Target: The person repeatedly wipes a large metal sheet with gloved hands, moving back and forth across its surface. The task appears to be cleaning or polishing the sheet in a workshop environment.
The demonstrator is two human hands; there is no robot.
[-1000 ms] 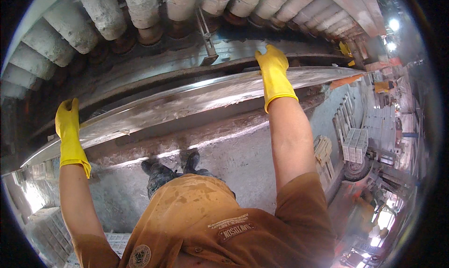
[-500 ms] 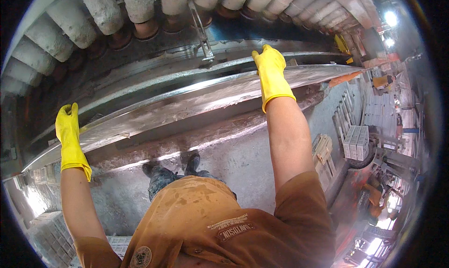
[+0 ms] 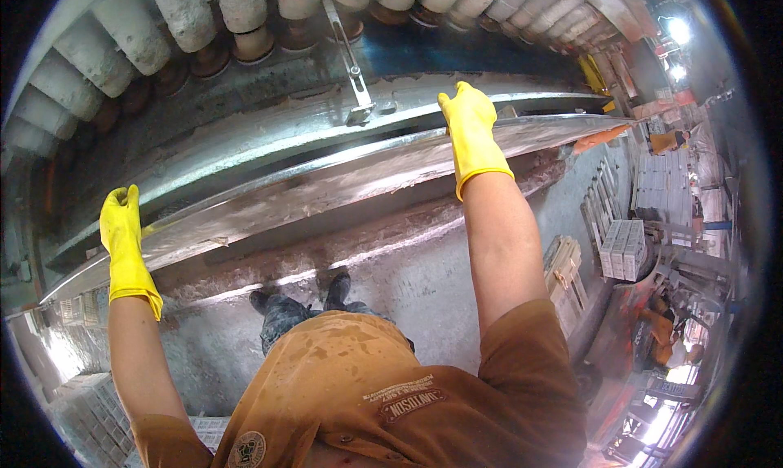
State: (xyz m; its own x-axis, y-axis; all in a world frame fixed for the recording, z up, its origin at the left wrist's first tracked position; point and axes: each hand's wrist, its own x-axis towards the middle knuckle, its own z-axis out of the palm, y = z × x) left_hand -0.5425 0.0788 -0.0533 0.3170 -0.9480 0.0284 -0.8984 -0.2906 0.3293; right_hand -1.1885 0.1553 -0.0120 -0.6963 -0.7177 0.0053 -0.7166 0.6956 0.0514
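Observation:
In yellow rubber gloves, my two hands are spread wide along a long metal rail (image 3: 318, 164) that crosses in front of me. My left hand (image 3: 122, 223) is at its left end, fingers curled over the top edge. Farther right, my right hand (image 3: 471, 133) also lies over the edge with bent fingers; its fingertips are partly hidden. Behind the rail, past a dark gap, runs a wet grey slab-like surface (image 3: 269, 121) with a bright front edge. A slotted metal bracket (image 3: 355, 80) hangs down to that edge between my hands.
A row of thick grey cylinders (image 3: 241, 7) lines the far side. Below the rail runs a rough ledge (image 3: 359, 252) above the wet floor (image 3: 424, 305). At right are wooden pallets (image 3: 564, 276), stacked pale blocks (image 3: 622, 249) and another person (image 3: 662, 329).
The bracket has shifted slightly toward me, and the bright edge near it looks broader. The cylinders have moved a little. My hands remain at nearly the same places on the rail.

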